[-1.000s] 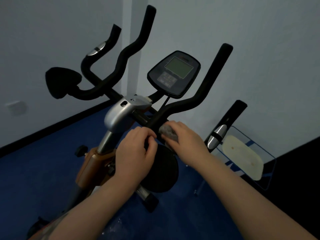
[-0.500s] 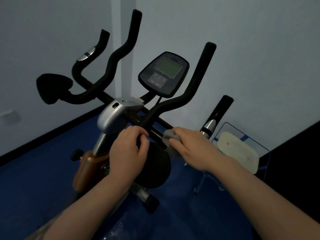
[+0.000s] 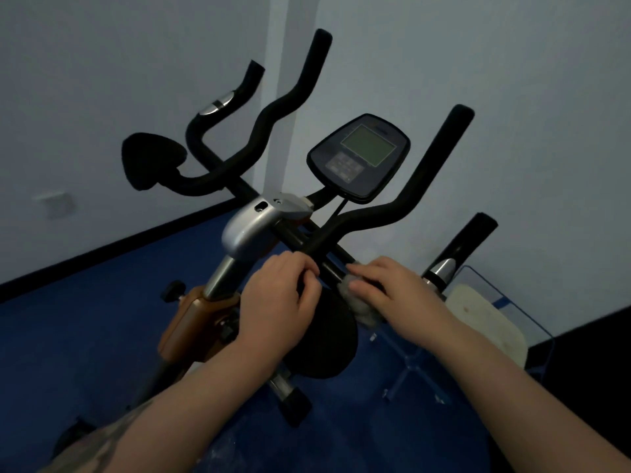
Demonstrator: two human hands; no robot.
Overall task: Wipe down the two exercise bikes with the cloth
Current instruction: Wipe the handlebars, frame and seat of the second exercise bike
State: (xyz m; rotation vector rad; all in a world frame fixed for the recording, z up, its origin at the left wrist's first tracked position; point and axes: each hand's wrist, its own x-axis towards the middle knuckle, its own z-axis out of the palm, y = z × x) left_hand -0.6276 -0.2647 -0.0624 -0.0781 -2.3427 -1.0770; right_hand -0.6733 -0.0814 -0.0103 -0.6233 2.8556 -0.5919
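Head view, with clock directions read on the frame. The exercise bike (image 3: 252,230) fills the centre, its display console (image 3: 358,158) at about 1 o'clock and its silver stem clamp (image 3: 254,225) just left of centre. The right hand (image 3: 392,291), at about 4 o'clock from the clamp, is curled over the grey cloth (image 3: 358,302) and presses it around the black handlebar crossbar (image 3: 327,264), thumb underneath and fingers over the top. The left hand (image 3: 276,302) grips the same bar just beside it, fingers wrapped over, thumb tip near the cloth, apparently to steady the bars. The step in hand appears to be wiping the crossbar outward toward the right-hand grip (image 3: 440,268) at 3 o'clock. To do this well, the cloth should encircle the tube and travel in overlapping strokes, turning to reach the underside, while the steadying hand shifts so that the strip it covers is wiped too. The upright horns and the console appear still to be done; a second bike cannot be identified in this view.
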